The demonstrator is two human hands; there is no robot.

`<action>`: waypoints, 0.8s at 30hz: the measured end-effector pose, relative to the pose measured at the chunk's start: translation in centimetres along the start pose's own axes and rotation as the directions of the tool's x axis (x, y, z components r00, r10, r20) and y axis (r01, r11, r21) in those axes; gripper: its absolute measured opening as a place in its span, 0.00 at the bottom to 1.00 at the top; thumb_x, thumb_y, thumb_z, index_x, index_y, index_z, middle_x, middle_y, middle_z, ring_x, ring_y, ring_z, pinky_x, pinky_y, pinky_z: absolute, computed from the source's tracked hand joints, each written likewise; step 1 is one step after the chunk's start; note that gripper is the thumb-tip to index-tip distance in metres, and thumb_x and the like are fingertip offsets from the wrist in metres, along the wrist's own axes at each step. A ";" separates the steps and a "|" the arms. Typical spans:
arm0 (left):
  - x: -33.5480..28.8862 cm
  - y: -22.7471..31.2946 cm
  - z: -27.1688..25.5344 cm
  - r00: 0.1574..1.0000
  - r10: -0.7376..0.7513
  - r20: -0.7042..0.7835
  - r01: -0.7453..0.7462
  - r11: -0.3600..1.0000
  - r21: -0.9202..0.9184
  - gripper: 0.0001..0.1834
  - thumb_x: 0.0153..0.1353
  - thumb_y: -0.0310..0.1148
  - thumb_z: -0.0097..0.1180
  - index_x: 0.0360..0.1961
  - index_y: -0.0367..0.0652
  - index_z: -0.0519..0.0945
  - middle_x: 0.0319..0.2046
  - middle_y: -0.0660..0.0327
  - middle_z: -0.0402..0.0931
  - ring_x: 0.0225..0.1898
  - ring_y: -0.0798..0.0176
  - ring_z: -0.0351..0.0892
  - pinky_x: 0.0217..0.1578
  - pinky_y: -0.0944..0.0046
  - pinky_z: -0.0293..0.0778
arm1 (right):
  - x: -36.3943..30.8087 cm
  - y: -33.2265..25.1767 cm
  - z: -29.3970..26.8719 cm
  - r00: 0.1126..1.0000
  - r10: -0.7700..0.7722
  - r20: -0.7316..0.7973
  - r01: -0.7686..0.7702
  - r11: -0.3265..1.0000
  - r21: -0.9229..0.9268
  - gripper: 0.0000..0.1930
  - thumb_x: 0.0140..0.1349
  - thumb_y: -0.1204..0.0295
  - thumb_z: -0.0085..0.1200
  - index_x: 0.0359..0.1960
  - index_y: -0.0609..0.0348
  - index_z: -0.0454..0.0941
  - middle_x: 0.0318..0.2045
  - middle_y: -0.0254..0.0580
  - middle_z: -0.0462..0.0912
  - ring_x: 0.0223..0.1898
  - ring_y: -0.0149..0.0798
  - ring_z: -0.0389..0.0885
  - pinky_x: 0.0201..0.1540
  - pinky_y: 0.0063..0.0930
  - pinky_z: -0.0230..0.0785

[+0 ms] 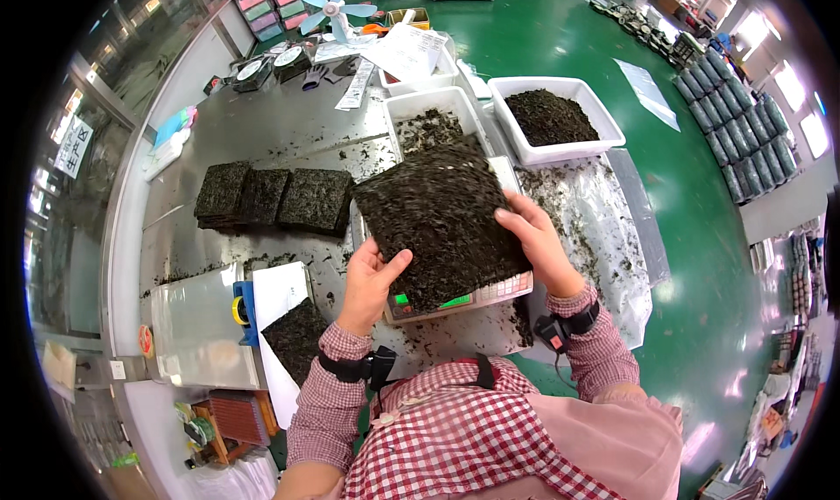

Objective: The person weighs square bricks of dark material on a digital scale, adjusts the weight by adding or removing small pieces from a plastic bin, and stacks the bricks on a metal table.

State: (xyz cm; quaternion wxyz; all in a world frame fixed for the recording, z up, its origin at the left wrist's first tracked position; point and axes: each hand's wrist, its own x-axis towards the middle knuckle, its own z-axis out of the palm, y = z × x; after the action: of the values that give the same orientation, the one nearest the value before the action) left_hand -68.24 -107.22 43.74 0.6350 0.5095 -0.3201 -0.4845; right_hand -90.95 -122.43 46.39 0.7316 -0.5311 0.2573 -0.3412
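Observation:
A square slab of dark dried seaweed sheets (pixel 442 224) is held between my two hands, slightly tilted and a little blurred. My left hand (pixel 369 283) grips its near left edge, thumb on top. On the right edge, my right hand (pixel 541 244) grips it the same way. Beneath it is a digital scale (pixel 514 286) with a lit green display, mostly hidden by the seaweed. Stacks of dried seaweed (pixel 313 201) stand in a row on the metal table to the left. Another dark seaweed piece (pixel 296 338) lies on white paper near my left forearm.
Behind the scale stands a white tub (pixel 392 111) with seaweed scraps; a second white tub (pixel 573 154) holds a heap of them. Clear plastic bags (pixel 201 321) and a blue tape dispenser (pixel 248 312) lie at left. A fan (pixel 332 8) stands at the back.

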 end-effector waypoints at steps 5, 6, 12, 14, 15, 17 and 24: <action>-2.1 1.1 -1.0 0.992 0.096 -0.081 -0.089 0.992 0.086 0.18 0.65 0.27 0.61 0.54 0.34 0.74 0.47 0.61 0.80 0.45 0.72 0.78 0.45 0.72 0.73 | 3.5 -0.6 2.7 0.973 -0.226 -0.041 0.210 0.947 -0.243 0.16 0.64 0.73 0.62 0.51 0.65 0.75 0.43 0.37 0.81 0.46 0.24 0.78 0.49 0.20 0.72; -2.5 1.2 -1.3 0.991 0.103 -0.086 -0.095 0.990 0.101 0.18 0.65 0.28 0.61 0.54 0.34 0.74 0.47 0.60 0.80 0.45 0.72 0.78 0.44 0.72 0.73 | 3.8 -0.5 3.1 0.971 -0.235 -0.044 0.215 0.938 -0.271 0.15 0.64 0.73 0.62 0.49 0.66 0.76 0.42 0.37 0.82 0.44 0.24 0.78 0.47 0.19 0.72; -4.5 1.4 -2.0 0.969 0.140 -0.204 -0.073 0.950 0.305 0.12 0.64 0.32 0.64 0.42 0.37 0.76 0.30 0.70 0.75 0.26 0.80 0.66 0.24 0.76 0.61 | 5.1 0.5 4.5 0.976 -0.176 -0.131 0.140 0.958 -0.249 0.09 0.66 0.71 0.60 0.41 0.65 0.80 0.30 0.29 0.83 0.31 0.20 0.77 0.36 0.14 0.68; -5.0 1.3 -2.2 0.958 0.169 -0.234 -0.091 0.947 0.308 0.12 0.64 0.32 0.65 0.40 0.38 0.76 0.27 0.72 0.72 0.24 0.81 0.63 0.22 0.77 0.57 | 5.4 0.7 4.9 0.975 -0.199 -0.101 0.160 0.937 -0.310 0.09 0.66 0.71 0.59 0.38 0.65 0.80 0.28 0.29 0.82 0.30 0.19 0.76 0.33 0.16 0.66; -5.2 1.2 -2.5 0.951 0.183 -0.248 -0.101 0.945 0.310 0.11 0.64 0.32 0.65 0.38 0.38 0.75 0.26 0.72 0.71 0.23 0.82 0.61 0.21 0.77 0.56 | 5.7 0.9 5.1 0.976 -0.188 -0.111 0.138 0.926 -0.352 0.09 0.66 0.70 0.59 0.37 0.66 0.80 0.27 0.30 0.82 0.29 0.19 0.75 0.31 0.17 0.66; -5.4 1.1 -3.4 0.964 0.122 -0.235 -0.061 0.966 0.253 0.15 0.63 0.29 0.63 0.48 0.36 0.75 0.36 0.68 0.77 0.31 0.79 0.69 0.29 0.77 0.64 | 6.5 1.0 5.0 0.958 -0.286 0.010 0.241 0.788 -0.567 0.09 0.69 0.70 0.53 0.38 0.65 0.75 0.27 0.41 0.81 0.29 0.35 0.79 0.33 0.30 0.70; -5.0 0.2 -6.0 0.960 -0.006 -0.280 0.024 0.998 0.060 0.14 0.64 0.30 0.63 0.45 0.38 0.73 0.29 0.73 0.68 0.25 0.81 0.61 0.24 0.77 0.56 | 19.8 3.1 -1.4 0.876 -0.480 0.051 0.359 0.578 -0.733 0.09 0.65 0.67 0.58 0.40 0.59 0.79 0.31 0.45 0.81 0.31 0.42 0.80 0.36 0.31 0.71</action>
State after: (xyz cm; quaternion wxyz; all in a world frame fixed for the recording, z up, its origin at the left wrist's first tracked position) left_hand -64.47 -100.47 42.69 0.6538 0.5951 -0.2382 -0.4021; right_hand -78.71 -137.94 42.76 0.3378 -0.7928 0.2921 -0.4148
